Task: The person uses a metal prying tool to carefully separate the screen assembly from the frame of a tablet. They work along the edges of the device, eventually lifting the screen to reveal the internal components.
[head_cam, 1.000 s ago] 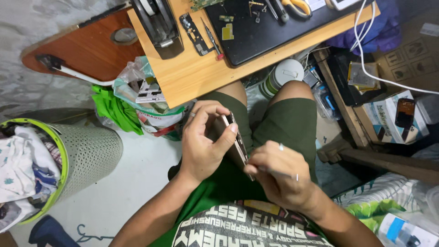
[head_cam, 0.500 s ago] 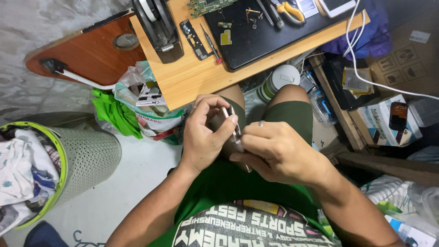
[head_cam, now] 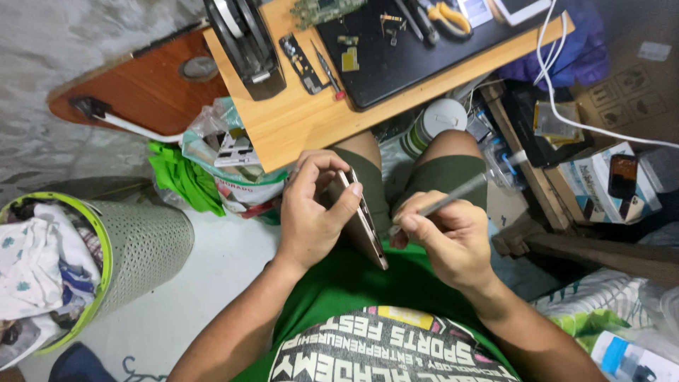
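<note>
Near the middle of the frame, over the person's lap, the left hand (head_cam: 311,212) is closed around a slim smartphone (head_cam: 362,216) held edge-on to the camera. Thumb and fingertips pinch its upper end, and the palm backs one flat side. The phone's long axis runs on a diagonal from upper left, near the fingertips, down to the lower right, where its free corner points at the green shirt (head_cam: 353,283).

Just to the right, the right hand (head_cam: 445,237) is curled shut on a thin grey metal tool (head_cam: 442,203). The tool's long axis slants the other way, its free end pointing to the upper right over the knee and its working end down to the left, close beside the phone's edge; whether the tip touches the phone cannot be told.

Above the hands, in the upper middle, stands a wooden table (head_cam: 297,127) with a black work mat (head_cam: 410,56). A perforated laundry basket (head_cam: 134,247) sits at lower left.
</note>
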